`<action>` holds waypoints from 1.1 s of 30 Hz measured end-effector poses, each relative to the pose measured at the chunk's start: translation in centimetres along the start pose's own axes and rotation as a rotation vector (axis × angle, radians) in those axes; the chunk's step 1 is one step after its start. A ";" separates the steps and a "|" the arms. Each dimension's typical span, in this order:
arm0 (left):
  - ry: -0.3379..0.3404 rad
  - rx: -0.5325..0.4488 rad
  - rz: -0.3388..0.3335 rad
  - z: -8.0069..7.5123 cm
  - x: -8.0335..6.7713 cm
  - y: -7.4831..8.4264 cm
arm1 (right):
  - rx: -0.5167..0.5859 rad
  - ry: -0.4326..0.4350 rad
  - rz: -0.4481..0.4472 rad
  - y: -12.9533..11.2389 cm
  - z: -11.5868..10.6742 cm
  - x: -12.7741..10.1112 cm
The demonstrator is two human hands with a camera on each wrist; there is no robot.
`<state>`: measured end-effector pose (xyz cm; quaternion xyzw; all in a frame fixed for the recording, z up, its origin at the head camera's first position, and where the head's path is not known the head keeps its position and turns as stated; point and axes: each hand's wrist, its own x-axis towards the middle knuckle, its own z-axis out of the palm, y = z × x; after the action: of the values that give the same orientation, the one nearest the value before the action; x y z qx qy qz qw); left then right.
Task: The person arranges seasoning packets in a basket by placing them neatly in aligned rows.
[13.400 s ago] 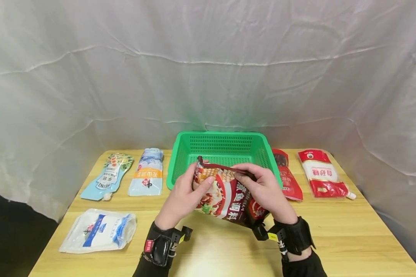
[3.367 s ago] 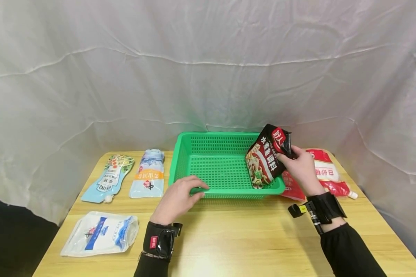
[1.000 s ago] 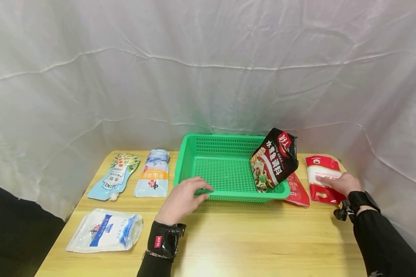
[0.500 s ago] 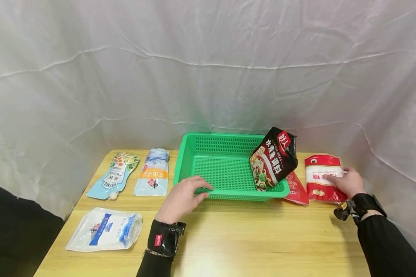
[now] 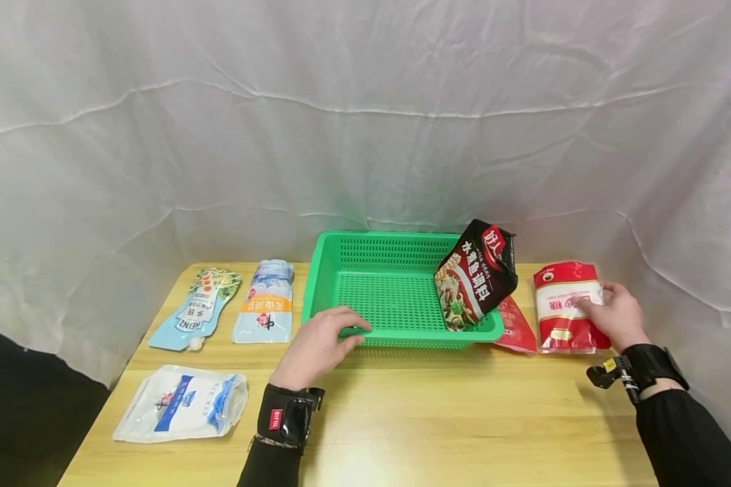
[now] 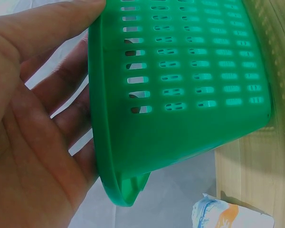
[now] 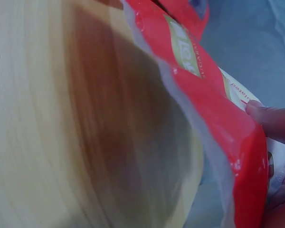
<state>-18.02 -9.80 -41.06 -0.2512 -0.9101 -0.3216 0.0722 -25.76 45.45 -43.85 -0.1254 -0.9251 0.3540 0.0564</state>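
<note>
Our right hand (image 5: 612,316) grips the red and white plastic bag (image 5: 563,308) at the right of the frame. Our left hand (image 5: 317,341) holds the green plastic basket (image 5: 341,260) by its front rim.

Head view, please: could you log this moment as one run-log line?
left hand holds green basket rim | right hand grips red-and-white pouch, lifted off table | black seasoning packet leans in basket

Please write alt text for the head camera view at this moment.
A person's right hand grips a red and white pouch on a wooden table, while the left hand holds the near rim of a green basket. A dark seasoning packet leans inside the basket's right end.
</note>
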 end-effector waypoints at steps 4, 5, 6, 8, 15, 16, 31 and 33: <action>-0.003 -0.003 -0.003 -0.1 0.0 0.1 | 0.037 0.035 -0.011 -0.8 -0.4 -0.5; -0.003 -0.004 -0.003 -0.1 0.0 0.1 | 0.049 0.039 -0.009 -1.0 -0.5 -0.6; -0.002 -0.005 -0.003 -0.1 0.0 0.1 | 0.063 0.043 -0.008 -1.2 -0.7 -0.8; 0.000 -0.001 -0.004 -0.1 0.0 0.0 | 0.090 0.048 -0.006 -1.7 -0.9 -1.0; 0.003 0.005 -0.007 -0.1 -0.1 0.0 | 0.218 0.065 -0.007 -3.7 -1.7 -2.1; 0.005 0.003 -0.004 -0.1 0.0 0.0 | 0.241 0.066 -0.002 -4.0 -1.8 -2.3; 0.009 0.014 -0.009 0.0 -0.1 0.0 | 0.721 0.086 0.014 -8.9 -2.8 -5.5; 0.009 0.010 -0.010 0.0 -0.1 0.0 | 0.761 0.093 0.014 -9.6 -2.8 -6.0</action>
<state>-17.95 -9.88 -41.08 -0.2448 -0.9126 -0.3184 0.0759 -21.29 38.72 -35.46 -0.1178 -0.7230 0.6666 0.1382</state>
